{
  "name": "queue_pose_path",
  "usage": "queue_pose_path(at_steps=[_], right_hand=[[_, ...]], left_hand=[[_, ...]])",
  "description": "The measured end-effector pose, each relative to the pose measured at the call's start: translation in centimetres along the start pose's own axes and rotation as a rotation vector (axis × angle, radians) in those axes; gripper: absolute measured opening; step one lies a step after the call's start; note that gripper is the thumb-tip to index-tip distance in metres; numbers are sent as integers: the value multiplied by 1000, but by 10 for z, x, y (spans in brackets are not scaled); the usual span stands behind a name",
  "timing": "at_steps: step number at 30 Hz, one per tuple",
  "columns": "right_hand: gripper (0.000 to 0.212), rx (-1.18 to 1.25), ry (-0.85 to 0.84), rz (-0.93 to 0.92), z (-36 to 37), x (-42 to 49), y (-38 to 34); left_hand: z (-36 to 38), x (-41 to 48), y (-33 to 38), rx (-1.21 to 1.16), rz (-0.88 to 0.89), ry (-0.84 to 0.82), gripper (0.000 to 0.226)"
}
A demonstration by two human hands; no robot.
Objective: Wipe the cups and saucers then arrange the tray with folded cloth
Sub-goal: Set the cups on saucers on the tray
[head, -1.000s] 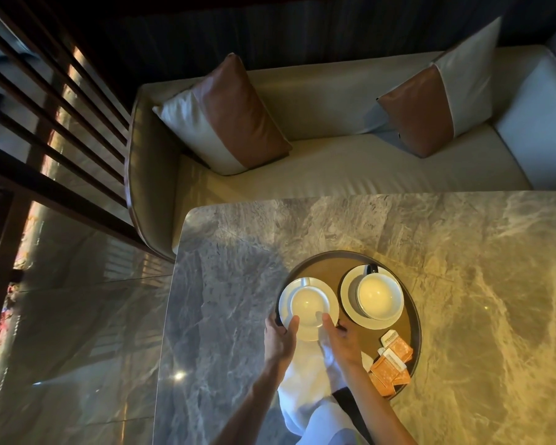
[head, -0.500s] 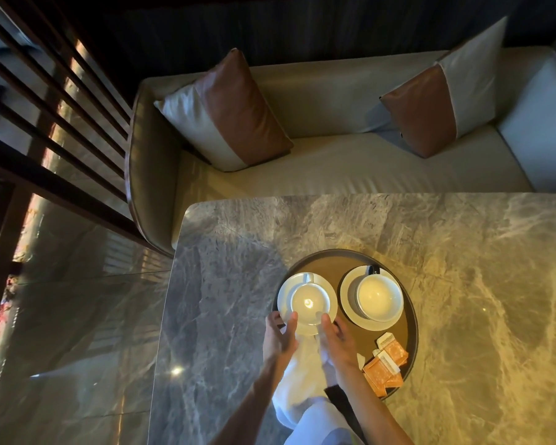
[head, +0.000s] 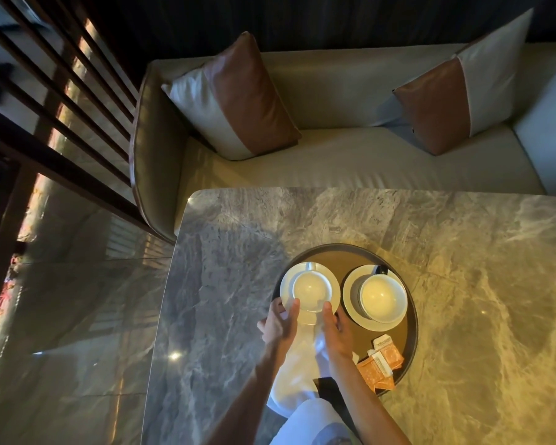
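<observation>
A round dark-rimmed tray (head: 413,316) sits on the marble table. On it are two white cups on white saucers: the left cup (head: 312,289) on its saucer (head: 286,282), and the right cup (head: 382,298) on its saucer (head: 350,292). My left hand (head: 280,324) holds the left saucer's near-left edge, thumb on top. My right hand (head: 336,334) grips a white cloth (head: 297,364), and its thumb tip touches the left cup's near rim. The cloth hangs between my hands toward me and hides the tray's near-left rim.
Orange sachets (head: 381,362) lie at the tray's near right. The marble table (head: 463,284) spreads wide to the right. A beige sofa (head: 350,162) with two brown-and-white cushions stands behind it. A slatted wooden screen (head: 61,91) and glossy floor are on the left.
My right hand has drawn back from over the left cup to its near rim. The left cup and saucer sit slightly farther in on the tray.
</observation>
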State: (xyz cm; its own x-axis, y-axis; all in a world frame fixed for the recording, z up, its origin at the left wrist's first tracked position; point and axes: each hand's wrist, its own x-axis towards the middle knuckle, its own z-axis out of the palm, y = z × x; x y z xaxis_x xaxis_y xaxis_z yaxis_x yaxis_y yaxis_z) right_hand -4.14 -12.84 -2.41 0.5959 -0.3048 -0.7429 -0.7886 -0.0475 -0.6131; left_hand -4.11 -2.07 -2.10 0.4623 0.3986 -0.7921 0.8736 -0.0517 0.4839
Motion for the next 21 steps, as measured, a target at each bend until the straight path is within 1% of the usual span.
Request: queue_pose_path(at_steps=[3,5,7,10,15,18,21], right_hand=[[49,-9,-10,17,-1,0,-2],[51,1,-16,37,0,0,-3],[51,14,-19,49,0,1,-4],[45,39,5,56,0,1,-3],[29,114,13,74,1,4,-6],[28,138,13,65,1,5,-5],[36,136,0,52,2,4,-5]], left_hand=[[0,5,0,-5,22,-30,51],[0,8,2,-5,50,-45,50],[2,9,5,-56,71,-65,52],[4,8,8,-201,66,-82,48],[6,7,7,-195,49,-61,46],[7,6,7,-188,57,-57,45],[4,5,8,-188,86,-71,43]])
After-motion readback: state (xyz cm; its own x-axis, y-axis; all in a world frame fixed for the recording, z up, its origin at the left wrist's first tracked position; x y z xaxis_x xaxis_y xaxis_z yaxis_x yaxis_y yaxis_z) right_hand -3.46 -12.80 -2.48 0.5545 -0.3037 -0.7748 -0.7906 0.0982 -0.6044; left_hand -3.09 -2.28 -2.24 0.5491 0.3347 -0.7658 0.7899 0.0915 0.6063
